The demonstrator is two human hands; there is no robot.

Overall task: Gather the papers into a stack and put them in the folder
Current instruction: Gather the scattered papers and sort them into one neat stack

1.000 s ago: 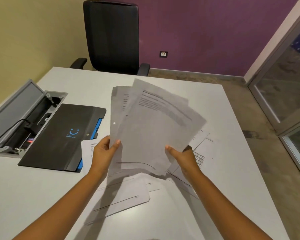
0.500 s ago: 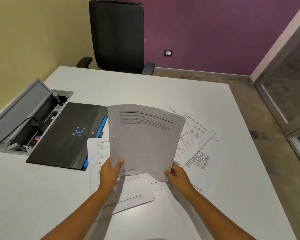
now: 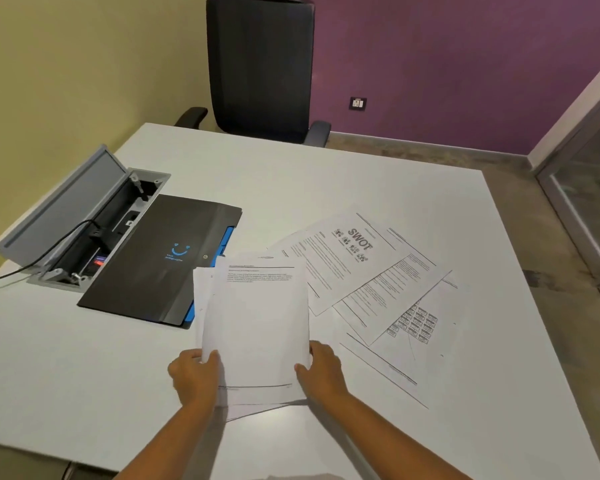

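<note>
A person's two hands hold a partly squared stack of papers [image 3: 257, 327] at lower centre of the frame, above a white table [image 3: 326, 188]. The left hand [image 3: 196, 377] has its grip closed on the stack's lower left edge, thumb over the top sheet; the right hand [image 3: 321, 370] grips the lower right edge in the same way. The sheets in the stack are not fully aligned, with edges showing at the left and bottom. To the right of centre, more loose papers [image 3: 371, 282] lie fanned flat on the table, one headed "SWOT". The black folder [image 3: 160, 258], closed and with a blue smile mark, lies left of centre, just beside the stack's upper left corner. An open cable box [image 3: 84, 230] sits at the far left, and a black office chair [image 3: 260, 64] stands at top centre.
</note>
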